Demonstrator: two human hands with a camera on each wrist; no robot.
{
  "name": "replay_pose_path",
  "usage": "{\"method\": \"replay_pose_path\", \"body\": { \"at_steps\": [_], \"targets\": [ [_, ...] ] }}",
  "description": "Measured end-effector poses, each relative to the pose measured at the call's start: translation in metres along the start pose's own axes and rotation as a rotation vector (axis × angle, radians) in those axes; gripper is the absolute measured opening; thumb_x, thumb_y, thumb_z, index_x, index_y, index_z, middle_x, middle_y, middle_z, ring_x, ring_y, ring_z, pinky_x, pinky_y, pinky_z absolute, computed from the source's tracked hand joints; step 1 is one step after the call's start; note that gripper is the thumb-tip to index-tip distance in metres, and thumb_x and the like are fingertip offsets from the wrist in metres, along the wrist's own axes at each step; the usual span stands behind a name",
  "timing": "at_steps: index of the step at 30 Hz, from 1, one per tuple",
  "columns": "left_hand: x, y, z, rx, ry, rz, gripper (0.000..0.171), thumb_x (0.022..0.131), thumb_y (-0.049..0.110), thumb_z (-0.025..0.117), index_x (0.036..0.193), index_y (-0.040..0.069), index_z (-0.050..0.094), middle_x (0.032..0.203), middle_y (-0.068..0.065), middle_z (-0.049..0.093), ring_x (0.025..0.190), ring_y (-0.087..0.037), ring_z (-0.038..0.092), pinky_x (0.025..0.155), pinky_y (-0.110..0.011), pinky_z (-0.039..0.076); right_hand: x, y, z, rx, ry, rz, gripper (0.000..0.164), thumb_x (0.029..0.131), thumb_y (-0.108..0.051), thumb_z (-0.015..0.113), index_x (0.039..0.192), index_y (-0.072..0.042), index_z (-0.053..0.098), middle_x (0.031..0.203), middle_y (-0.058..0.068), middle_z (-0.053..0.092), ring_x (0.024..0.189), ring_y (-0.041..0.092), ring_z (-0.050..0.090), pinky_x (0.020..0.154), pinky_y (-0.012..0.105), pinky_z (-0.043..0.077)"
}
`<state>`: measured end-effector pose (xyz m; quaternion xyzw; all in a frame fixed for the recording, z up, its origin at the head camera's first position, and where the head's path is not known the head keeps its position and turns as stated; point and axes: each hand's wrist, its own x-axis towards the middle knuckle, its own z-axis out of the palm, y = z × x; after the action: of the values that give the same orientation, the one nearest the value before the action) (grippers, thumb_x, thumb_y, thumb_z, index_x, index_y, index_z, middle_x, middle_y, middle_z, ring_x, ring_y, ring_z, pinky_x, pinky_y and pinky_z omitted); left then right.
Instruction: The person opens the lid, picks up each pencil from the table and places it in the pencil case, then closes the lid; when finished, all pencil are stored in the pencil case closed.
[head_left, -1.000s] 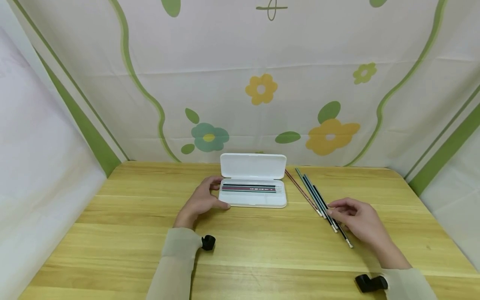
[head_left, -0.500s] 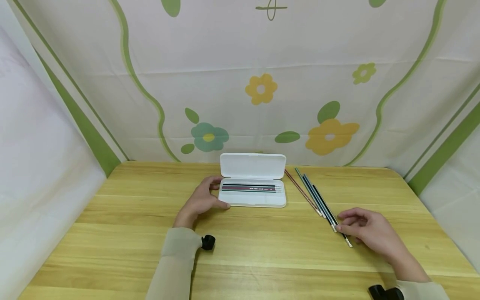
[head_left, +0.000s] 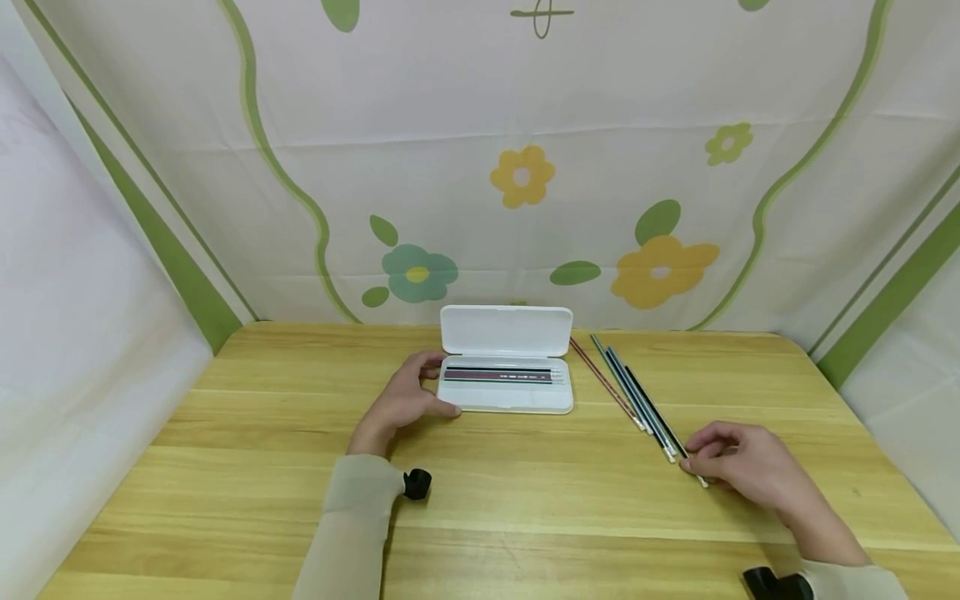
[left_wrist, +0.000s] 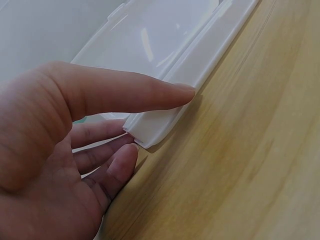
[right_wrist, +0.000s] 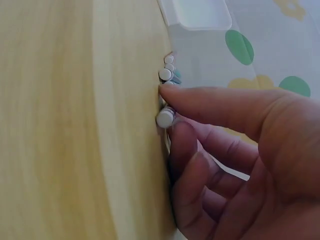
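A white plastic pencil case (head_left: 506, 402) lies with its lid up on the wooden table, several pencils (head_left: 498, 377) side by side inside it. My left hand (head_left: 405, 398) grips the case's left end, thumb along the front side and fingers at the end and back corner. To the right of the case, several loose pencils (head_left: 633, 396) lie slanted in a loose bundle, white ends toward me. With thumb and fingers, my right hand (head_left: 742, 462) pinches the rightmost one, a black pencil (right_wrist: 165, 118), close to its white end. That pencil's shaft still lies alongside the others.
The wooden table (head_left: 480, 508) reaches back to a floral cloth backdrop (head_left: 450, 192), close behind the raised lid (head_left: 506, 331). A reddish pencil (head_left: 606, 385) lies nearest the case's right side. More cloth hangs along both sides of the table.
My right hand has slid toward me and to the right along the pencils, and now pinches the black one near its end. The left hand and the case have stayed still.
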<state>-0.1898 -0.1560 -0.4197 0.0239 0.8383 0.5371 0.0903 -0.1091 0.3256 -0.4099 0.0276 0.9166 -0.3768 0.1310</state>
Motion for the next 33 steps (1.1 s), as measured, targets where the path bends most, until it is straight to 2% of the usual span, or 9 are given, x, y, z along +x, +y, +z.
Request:
{"method": "replay_pose_path", "body": {
  "at_steps": [5,10,14,23,29,33],
  "targets": [
    [0.0004,-0.0013,0.0006,0.003,-0.002,0.004,0.091,0.073,0.008,0.096,0.154,0.012,0.053,0.154,-0.011,0.054,0.139,-0.033,0.049,0.117,-0.052,0.044,-0.0009,0.0014,-0.0029,-0.018,0.018,0.003,0.041,0.095,-0.037,0.084,0.117,-0.004,0.074,0.092,0.0,0.075,0.075,0.011,0.069,0.066,0.026,0.055],
    [0.0001,-0.0011,0.0012,0.004,-0.001,0.005,0.091,0.074,0.008,0.096,0.154,0.012,0.053,0.154,-0.011,0.054,0.138,-0.033,0.049,0.116,-0.052,0.045,-0.0038,0.0035,-0.007,-0.1,0.006,-0.012,0.041,0.092,-0.041,0.086,0.114,-0.008,0.075,0.093,0.0,0.074,0.078,0.009,0.065,0.071,0.024,0.048],
    [0.0,0.0006,0.0013,0.0,0.0,0.002,0.091,0.074,0.006,0.095,0.154,0.012,0.053,0.155,-0.01,0.053,0.139,-0.033,0.049,0.116,-0.052,0.045,-0.0021,0.0051,-0.0082,-0.113,-0.001,-0.012,0.035,0.094,-0.039,0.083,0.113,-0.01,0.076,0.095,-0.001,0.074,0.08,0.008,0.063,0.071,0.024,0.048],
    [0.0007,0.0005,0.0009,0.004,0.003,0.001,0.091,0.074,0.006,0.095,0.154,0.012,0.053,0.153,-0.011,0.054,0.138,-0.033,0.049,0.116,-0.052,0.044,0.0023,0.0036,-0.0059,-0.193,0.058,-0.023,0.03,0.097,-0.036,0.078,0.11,-0.009,0.078,0.094,-0.003,0.074,0.08,0.008,0.06,0.07,0.024,0.047],
    [-0.0006,0.001,0.0011,0.007,-0.001,-0.001,0.091,0.074,0.006,0.095,0.154,0.012,0.053,0.154,-0.011,0.054,0.139,-0.033,0.049,0.117,-0.052,0.044,0.0019,0.0047,-0.0056,-0.129,0.053,-0.003,0.032,0.1,-0.033,0.074,0.114,-0.004,0.075,0.092,-0.001,0.073,0.078,0.009,0.062,0.069,0.023,0.048],
    [-0.0012,0.0012,0.0014,0.012,0.0,0.001,0.09,0.074,0.006,0.095,0.154,0.012,0.053,0.154,-0.011,0.054,0.139,-0.033,0.049,0.117,-0.052,0.045,0.0014,0.007,-0.0066,-0.053,0.058,-0.001,0.033,0.104,-0.029,0.071,0.119,0.001,0.073,0.092,0.001,0.075,0.078,0.009,0.066,0.067,0.024,0.053]
  ]
}}
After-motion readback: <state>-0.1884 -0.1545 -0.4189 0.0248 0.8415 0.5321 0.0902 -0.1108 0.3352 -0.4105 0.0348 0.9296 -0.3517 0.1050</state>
